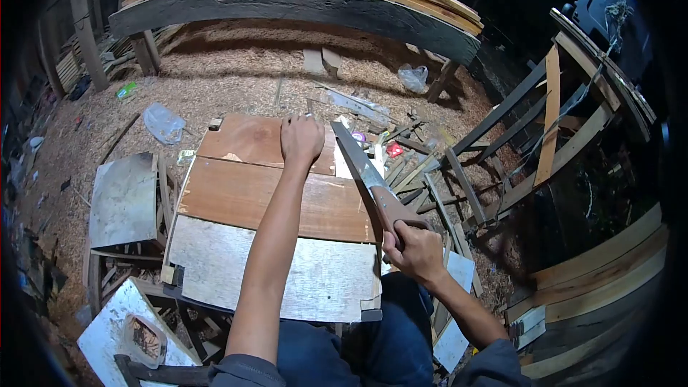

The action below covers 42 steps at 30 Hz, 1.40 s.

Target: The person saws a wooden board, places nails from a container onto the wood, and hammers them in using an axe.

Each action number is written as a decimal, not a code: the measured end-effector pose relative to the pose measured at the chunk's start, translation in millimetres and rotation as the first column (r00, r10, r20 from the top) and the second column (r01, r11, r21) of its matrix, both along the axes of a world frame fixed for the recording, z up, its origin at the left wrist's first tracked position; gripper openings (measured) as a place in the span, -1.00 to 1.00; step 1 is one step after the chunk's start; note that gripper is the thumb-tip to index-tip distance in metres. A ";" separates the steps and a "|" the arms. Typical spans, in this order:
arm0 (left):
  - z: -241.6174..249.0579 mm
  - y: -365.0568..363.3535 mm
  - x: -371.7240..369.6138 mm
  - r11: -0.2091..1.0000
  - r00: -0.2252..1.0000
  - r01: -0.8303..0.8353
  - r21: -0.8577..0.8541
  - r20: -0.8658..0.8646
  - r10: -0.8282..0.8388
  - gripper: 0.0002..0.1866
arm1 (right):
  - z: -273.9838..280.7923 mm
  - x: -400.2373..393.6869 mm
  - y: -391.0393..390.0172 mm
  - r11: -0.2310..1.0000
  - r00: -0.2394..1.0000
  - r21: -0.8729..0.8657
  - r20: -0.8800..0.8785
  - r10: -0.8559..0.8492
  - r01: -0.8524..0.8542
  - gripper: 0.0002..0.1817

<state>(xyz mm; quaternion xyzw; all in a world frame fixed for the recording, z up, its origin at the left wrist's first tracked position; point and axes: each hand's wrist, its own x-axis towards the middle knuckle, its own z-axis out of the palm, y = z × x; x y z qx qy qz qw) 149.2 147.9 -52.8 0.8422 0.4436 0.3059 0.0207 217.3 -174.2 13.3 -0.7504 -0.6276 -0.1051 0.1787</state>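
Observation:
My right hand (416,249) is closed round the brown handle of a handsaw (368,172). The blade slants away from me to the upper left, its toe beside a pale wood piece (342,163) at the far right corner of the work surface. My left hand (302,140) bears down on the far brown board (244,140), its fingers curled at the far edge. Closer to me lie a second brown board (229,193) and a whitish plywood panel (287,287), side by side on the low stand over my knees.
Wood shavings (236,82) and offcuts (408,179) cover the ground. A long beam (287,11) carrying planks crosses the back. At right stands a timber frame (516,179); at left, a grey panel (125,197) and a white board with a plastic tub (143,340).

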 end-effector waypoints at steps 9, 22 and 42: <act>3.6 -3.4 -1.5 1.000 1.000 0.001 -0.009 -0.016 -0.001 -0.59 | 3.9 -20.8 5.1 0.996 0.995 -0.015 -0.054 -0.088 0.087 -0.67; 2.8 -6.3 -1.3 1.000 0.998 0.011 -0.012 -0.062 -0.012 -0.59 | 7.1 -25.2 -30.4 0.986 0.994 -0.136 0.062 -0.085 0.093 -0.72; 0.4 -0.1 0.2 1.000 0.997 0.000 0.031 -0.072 0.003 -0.59 | -1.8 -21.5 -48.1 0.998 0.998 -0.014 -0.023 -0.056 0.055 -0.63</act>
